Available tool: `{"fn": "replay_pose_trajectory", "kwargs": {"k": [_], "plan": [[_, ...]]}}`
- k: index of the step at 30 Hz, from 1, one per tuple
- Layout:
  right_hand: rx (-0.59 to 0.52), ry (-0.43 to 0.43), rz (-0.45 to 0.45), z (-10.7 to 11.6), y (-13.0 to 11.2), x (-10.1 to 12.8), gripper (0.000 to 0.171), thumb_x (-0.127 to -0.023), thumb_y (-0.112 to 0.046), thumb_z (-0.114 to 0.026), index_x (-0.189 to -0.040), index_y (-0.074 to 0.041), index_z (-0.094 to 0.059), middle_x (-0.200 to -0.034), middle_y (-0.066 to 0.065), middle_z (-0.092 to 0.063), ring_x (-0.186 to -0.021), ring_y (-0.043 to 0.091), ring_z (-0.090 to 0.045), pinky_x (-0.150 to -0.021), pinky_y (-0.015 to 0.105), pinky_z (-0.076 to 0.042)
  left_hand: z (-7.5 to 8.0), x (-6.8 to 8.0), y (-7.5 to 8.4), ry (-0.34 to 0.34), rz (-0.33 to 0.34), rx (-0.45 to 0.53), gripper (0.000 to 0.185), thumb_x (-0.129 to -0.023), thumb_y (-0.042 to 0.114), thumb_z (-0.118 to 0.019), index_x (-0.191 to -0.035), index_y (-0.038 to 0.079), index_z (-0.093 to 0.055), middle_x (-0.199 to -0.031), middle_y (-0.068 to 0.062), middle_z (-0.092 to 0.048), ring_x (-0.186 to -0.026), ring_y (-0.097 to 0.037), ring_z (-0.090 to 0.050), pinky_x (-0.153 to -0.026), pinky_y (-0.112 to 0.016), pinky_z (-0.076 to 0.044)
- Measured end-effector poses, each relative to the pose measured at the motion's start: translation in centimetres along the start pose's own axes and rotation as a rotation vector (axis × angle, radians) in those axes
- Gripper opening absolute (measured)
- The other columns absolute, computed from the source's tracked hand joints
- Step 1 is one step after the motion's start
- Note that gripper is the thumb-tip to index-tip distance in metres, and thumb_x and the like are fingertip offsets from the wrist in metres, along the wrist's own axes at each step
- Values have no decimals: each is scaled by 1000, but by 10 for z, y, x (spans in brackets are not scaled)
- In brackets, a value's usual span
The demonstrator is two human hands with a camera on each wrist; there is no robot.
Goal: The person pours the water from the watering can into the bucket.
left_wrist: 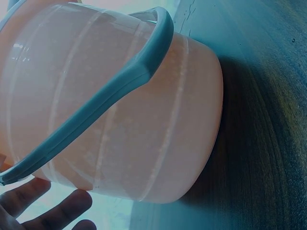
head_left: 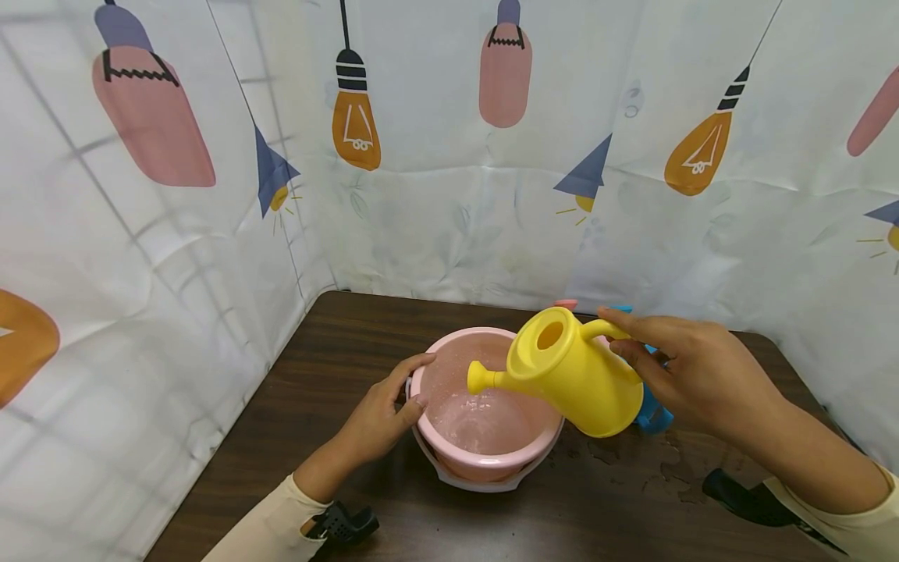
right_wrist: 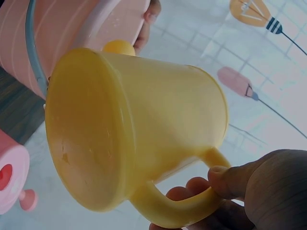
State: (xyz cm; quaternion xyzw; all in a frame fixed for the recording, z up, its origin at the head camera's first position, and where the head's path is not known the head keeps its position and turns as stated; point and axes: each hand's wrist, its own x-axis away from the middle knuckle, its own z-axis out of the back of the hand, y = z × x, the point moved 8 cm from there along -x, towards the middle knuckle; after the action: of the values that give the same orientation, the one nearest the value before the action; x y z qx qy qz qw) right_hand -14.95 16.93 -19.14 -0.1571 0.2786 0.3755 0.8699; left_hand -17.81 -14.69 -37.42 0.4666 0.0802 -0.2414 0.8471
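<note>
A pink bucket [head_left: 485, 459] with a pale carrying handle [left_wrist: 110, 98] stands on the dark table, with rippled water [head_left: 481, 429] inside. My left hand [head_left: 379, 410] holds its rim on the left side, thumb and fingertips over the edge. In the right wrist view, fingers of that hand show at the far rim. My right hand [head_left: 702, 375] grips the handle of a yellow watering can [head_left: 586, 382], thumb on top and fingers wrapped beneath. The can is tilted, its round spout head [head_left: 481, 378] pointing left over the bucket's opening. Its base [right_wrist: 84, 129] faces the right wrist camera.
Behind the yellow can, a blue object [head_left: 655, 410] is partly hidden. A pink object with a small knob [right_wrist: 12, 167] appears at lower left in the right wrist view. Wet patches [head_left: 677, 468] lie on the table [head_left: 372, 320] at right. A patterned curtain [head_left: 449, 218] surrounds the table.
</note>
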Motion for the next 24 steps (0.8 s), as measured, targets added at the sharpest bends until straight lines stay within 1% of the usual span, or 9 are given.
{"fn": "replay_pose_trajectory", "kwargs": {"k": [11, 19, 24], "plan": [[-10, 5, 4, 1, -1, 0, 63, -76, 2, -84, -135, -14, -69, -95, -5, -75, -60, 0, -47, -53, 15, -36, 0, 0, 2, 6, -6, -10, 55, -100, 38, -55, -152, 24, -45, -134, -11, -61, -99, -17, -66, -83, -37, -54], [-9, 14, 15, 1, -1, -1, 63, -75, 3, -84, -134, -13, -70, -92, -6, -74, -60, 1, -47, -53, 15, -35, 0, 0, 1, 4, 4, -9, 55, -100, 38, -55, -152, 25, -45, -135, -11, -61, -99, -17, -65, -82, -36, -53], [-5, 15, 23, 1, -1, -1, 63, -75, 4, -83, -134, -13, -69, -93, -6, -74, -60, 1, -48, -53, 15, -35, 0, -1, 1, 0, 13, -10, 55, -99, 37, -55, -152, 25, -44, -137, -11, -60, -100, -19, -65, -82, -36, -54]]}}
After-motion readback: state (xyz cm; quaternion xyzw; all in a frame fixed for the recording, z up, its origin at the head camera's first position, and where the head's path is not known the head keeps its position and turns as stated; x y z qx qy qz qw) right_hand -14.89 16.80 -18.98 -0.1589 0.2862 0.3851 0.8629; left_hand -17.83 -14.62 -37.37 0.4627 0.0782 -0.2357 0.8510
